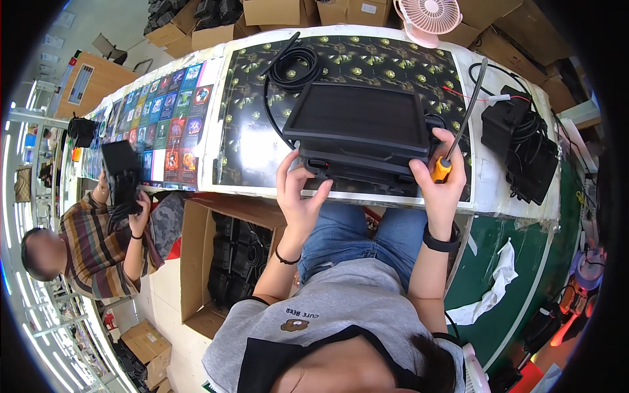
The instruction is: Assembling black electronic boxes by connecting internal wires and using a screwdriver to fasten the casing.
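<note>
A black box-like device with a flat dark panel point(357, 116) on its upper face is at the table's near edge, tilted toward me. My left hand point(299, 193) has its fingers curled at the device's near left corner, beside a dark latch or bracket. In my right hand point(444, 177) is a screwdriver point(443, 169) with a yellow-orange handle, its long shaft pointing up and away. The thumb and index finger of that hand also touch the device's right side. A black cable point(270, 98) runs from behind the device's left side to a coil at the far left.
Black devices with cables point(517, 134) lie on the table's right end. A pink fan point(429, 18) stands at the far edge. At left, a co-worker point(108, 242) holds another black device point(120, 167). An open cardboard box point(196, 275) of black parts sits below the table.
</note>
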Motion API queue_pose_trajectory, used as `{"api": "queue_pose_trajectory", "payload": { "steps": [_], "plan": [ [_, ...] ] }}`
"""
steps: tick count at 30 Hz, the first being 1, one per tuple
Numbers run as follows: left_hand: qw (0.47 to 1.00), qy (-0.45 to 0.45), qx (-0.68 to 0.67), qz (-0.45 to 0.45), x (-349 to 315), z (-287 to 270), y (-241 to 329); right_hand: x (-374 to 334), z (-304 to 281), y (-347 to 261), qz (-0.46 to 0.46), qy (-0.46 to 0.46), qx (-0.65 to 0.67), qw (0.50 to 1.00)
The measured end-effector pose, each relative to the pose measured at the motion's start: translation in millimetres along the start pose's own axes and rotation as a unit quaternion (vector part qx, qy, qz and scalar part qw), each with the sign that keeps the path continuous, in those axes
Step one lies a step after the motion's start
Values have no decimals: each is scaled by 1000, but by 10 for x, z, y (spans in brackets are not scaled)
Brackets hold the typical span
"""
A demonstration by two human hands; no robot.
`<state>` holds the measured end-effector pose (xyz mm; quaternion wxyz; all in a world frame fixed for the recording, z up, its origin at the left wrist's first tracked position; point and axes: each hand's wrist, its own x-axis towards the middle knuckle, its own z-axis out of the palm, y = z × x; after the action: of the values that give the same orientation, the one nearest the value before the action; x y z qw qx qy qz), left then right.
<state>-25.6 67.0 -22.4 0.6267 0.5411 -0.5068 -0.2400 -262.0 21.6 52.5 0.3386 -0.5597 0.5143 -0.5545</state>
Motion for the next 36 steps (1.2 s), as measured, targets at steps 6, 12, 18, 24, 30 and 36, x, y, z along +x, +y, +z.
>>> {"api": "queue_pose_trajectory", "payload": {
  "steps": [6,12,18,24,30,36],
  "plan": [
    [992,-86,89,6,80,-143,51,87,-14,37,-50,-11,-58,997],
    [995,-83,-13,44,178,-97,235,141,14,68,-44,-4,-67,997],
    [999,-16,-32,27,316,32,265,178,28,75,-15,1,-61,998],
    [969,-20,224,102,346,55,293,199,40,97,-39,7,-61,997],
    [989,-124,41,-69,386,-47,335,209,51,93,-20,6,-48,999],
    [993,-43,62,93,403,-1,421,253,48,98,-29,3,-60,998]
  ]
}}
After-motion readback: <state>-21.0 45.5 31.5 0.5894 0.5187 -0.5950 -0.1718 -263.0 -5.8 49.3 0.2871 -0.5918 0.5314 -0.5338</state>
